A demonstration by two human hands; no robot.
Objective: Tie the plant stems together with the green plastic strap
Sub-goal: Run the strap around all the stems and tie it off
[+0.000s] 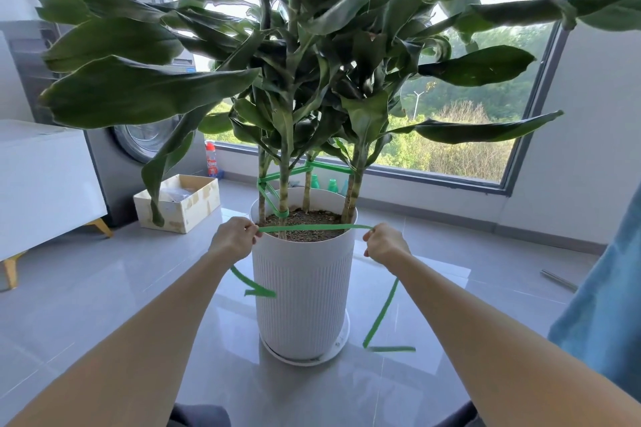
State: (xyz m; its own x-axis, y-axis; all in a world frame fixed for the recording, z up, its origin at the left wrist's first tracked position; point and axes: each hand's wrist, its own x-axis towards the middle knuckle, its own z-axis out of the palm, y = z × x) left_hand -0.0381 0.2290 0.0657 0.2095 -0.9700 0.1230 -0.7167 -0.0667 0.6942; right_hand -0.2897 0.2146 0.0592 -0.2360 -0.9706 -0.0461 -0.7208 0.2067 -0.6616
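The plant (312, 45) fills the upper view with broad, glossy, drooping leaves. It stands in a tall white pot (305, 288), a cylinder with fine vertical ribbing and a smooth rim band, set on a shallow white saucer (341, 340) on polished grey tiles. Several slim, banded stems (285, 184) rise from coarse dark soil (312, 222), and a green band (274, 198) already zigzags between them above the rim. The green plastic strap (312, 227) in hand is flat, thin and ribbon-like. It is stretched across the pot mouth on the near side of the stems, with its loose tails kinking down toward 7 and 5 o'clock. The left hand (234, 236) pinches it at the rim's 9 o'clock and the right hand (385, 243) pinches it at 3 o'clock, fingers curled round the ribbon. The next move is probably to lift the span to stem height and carry both ends round toward 12 o'clock. The strap should stay flat and evenly taut, and be drawn snug without creasing the soft stems.
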